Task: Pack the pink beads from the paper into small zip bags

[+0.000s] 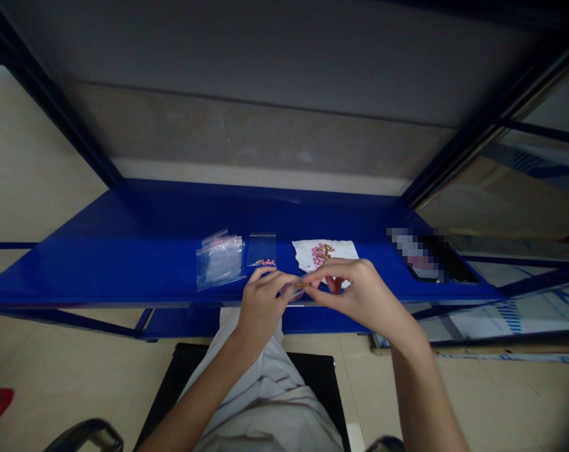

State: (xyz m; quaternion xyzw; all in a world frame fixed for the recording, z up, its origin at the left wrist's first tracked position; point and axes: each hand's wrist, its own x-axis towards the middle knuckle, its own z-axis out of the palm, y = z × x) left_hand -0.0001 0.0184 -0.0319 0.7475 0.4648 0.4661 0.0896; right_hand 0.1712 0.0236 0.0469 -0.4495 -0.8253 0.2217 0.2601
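Observation:
My left hand (264,306) is closed on a small clear plastic bag (291,290) near the shelf's front edge. Between the thumb and fingertips of my right hand (352,290) is a yellowish-brown capsule (303,284), right at the bag. Whether the capsule is inside the bag's mouth I cannot tell. Behind my right hand, a white paper sheet (303,252) bears several pink pills (320,253) and brown capsules (329,247). Just beyond my left hand lies a zip bag (263,243) with a few pink pills and a capsule in it.
A stack of clear zip bags (221,260) lies at the left on the blue shelf (138,257). To the right rests a dark phone-like object (448,260), partly blurred. Blue posts (477,113) frame the shelf, and a grey panel (275,56) hangs above it.

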